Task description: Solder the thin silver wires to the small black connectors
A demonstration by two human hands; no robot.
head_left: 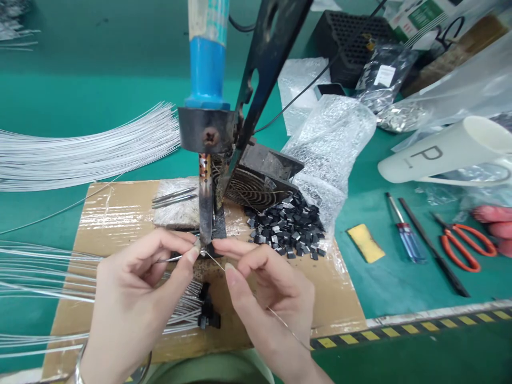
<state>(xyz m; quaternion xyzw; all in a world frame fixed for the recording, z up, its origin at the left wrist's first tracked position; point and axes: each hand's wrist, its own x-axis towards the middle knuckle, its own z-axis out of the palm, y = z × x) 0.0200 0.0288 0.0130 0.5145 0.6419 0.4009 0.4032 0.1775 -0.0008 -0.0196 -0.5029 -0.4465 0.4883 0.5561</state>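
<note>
A soldering iron (pixel 206 197) with a blue handle is clamped tip-down in a black metal bracket (pixel 262 69). Close to its tip, on the left, my left hand (pixel 140 290) is closed, thumb and fingers pinching a thin cable whose end is mostly hidden by the fingers. From the other side my right hand (pixel 276 293) pinches a strand of solder wire (pixel 215 260), its end touching the work at the iron's tip. A tail of the solder trails under my right palm. Below the hands lie white cables with black connectors (pixel 206 309) on their ends.
Loose black connectors (pixel 288 226) are heaped beside a small fan (pixel 260 184) on the cardboard (pixel 328 298). A bundle of white cables (pixel 80 154) lies to the left. Rightward are a yellow sponge (pixel 366 243), a screwdriver (pixel 408 234), orange-handled cutters (pixel 466 245) and a white mug (pixel 436 152).
</note>
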